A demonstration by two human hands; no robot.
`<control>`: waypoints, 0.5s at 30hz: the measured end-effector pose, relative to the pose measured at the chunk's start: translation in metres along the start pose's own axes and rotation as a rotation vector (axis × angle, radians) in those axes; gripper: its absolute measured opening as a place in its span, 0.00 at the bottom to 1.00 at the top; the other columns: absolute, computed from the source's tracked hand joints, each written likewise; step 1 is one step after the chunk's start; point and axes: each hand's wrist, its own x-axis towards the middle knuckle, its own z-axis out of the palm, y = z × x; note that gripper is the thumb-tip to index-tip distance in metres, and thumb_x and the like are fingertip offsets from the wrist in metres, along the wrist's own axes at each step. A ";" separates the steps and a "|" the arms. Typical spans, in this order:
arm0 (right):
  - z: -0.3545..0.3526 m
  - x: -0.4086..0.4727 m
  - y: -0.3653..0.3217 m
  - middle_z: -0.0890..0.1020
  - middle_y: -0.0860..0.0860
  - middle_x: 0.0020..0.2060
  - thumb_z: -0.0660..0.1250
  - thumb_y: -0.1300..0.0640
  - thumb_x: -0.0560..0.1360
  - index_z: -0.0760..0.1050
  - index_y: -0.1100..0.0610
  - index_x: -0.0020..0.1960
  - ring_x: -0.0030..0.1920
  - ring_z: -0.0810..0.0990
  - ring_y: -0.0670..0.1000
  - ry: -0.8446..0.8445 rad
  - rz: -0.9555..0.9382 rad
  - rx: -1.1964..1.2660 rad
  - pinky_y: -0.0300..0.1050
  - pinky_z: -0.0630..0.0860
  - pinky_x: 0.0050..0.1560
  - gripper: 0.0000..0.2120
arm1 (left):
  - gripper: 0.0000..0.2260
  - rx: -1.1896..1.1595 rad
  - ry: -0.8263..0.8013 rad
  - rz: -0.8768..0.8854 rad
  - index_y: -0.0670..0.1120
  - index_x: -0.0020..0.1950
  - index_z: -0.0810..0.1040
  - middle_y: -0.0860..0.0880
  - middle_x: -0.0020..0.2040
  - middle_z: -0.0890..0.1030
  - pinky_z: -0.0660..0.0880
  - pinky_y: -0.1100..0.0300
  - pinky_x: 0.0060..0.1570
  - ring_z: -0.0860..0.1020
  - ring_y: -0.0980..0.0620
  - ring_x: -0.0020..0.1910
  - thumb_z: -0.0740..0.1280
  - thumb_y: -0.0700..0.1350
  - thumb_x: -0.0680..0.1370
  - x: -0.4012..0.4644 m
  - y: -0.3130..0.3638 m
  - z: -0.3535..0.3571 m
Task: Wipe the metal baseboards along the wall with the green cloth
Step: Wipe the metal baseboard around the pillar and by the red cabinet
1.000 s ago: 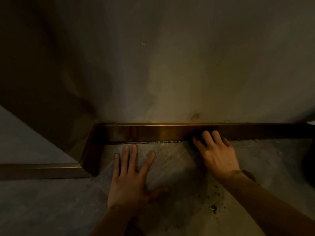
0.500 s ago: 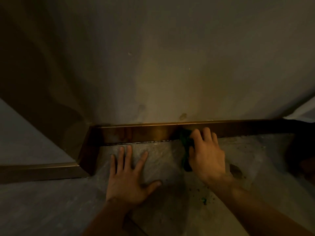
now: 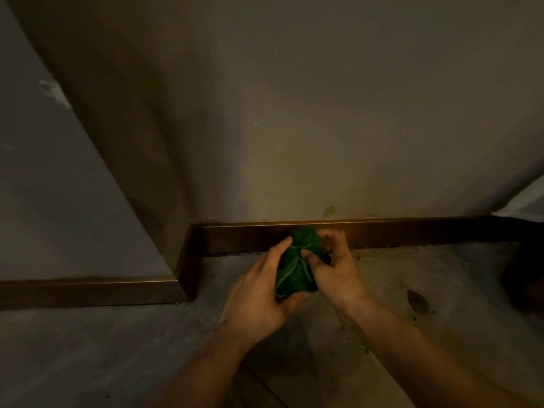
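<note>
A bunched green cloth (image 3: pixel 297 266) is held between both hands just in front of the brown metal baseboard (image 3: pixel 412 232) that runs along the foot of the wall. My left hand (image 3: pixel 259 293) cups the cloth from the left and below. My right hand (image 3: pixel 338 269) grips it from the right, thumb pressed into its folds. The cloth's top edge overlaps the baseboard in the picture; whether it touches I cannot tell. The baseboard turns a corner at the left and continues as a second strip (image 3: pixel 88 291) nearer to me.
The wall (image 3: pixel 294 113) rises plain and dim above the baseboard. The grey concrete floor (image 3: pixel 88 348) carries a dark stain (image 3: pixel 416 301) and small green specks at the right. A dark shape sits at the far right edge (image 3: pixel 527 275).
My left hand has lifted off the floor and come onto the cloth. My right hand has pulled the cloth back from the baseboard, and both hands now hold it bunched.
</note>
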 end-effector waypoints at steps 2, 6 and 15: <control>0.001 -0.005 -0.007 0.79 0.49 0.55 0.66 0.64 0.78 0.69 0.41 0.65 0.54 0.81 0.48 -0.075 0.035 0.117 0.44 0.83 0.47 0.23 | 0.37 0.036 0.037 0.022 0.68 0.74 0.58 0.60 0.68 0.75 0.78 0.56 0.59 0.77 0.57 0.63 0.76 0.58 0.72 -0.002 0.005 -0.010; -0.001 -0.021 -0.018 0.76 0.55 0.60 0.71 0.60 0.76 0.75 0.40 0.60 0.59 0.78 0.57 -0.160 0.010 0.138 0.60 0.82 0.51 0.18 | 0.30 0.067 0.057 0.005 0.65 0.68 0.63 0.60 0.61 0.80 0.80 0.55 0.53 0.80 0.59 0.57 0.76 0.52 0.74 -0.012 0.013 -0.034; 0.003 -0.050 -0.035 0.81 0.54 0.52 0.83 0.65 0.61 0.70 0.57 0.54 0.52 0.82 0.53 -0.354 -0.184 -0.071 0.45 0.80 0.51 0.29 | 0.22 0.150 0.006 0.007 0.59 0.61 0.67 0.57 0.53 0.82 0.79 0.48 0.48 0.82 0.55 0.49 0.75 0.50 0.74 -0.028 0.024 -0.096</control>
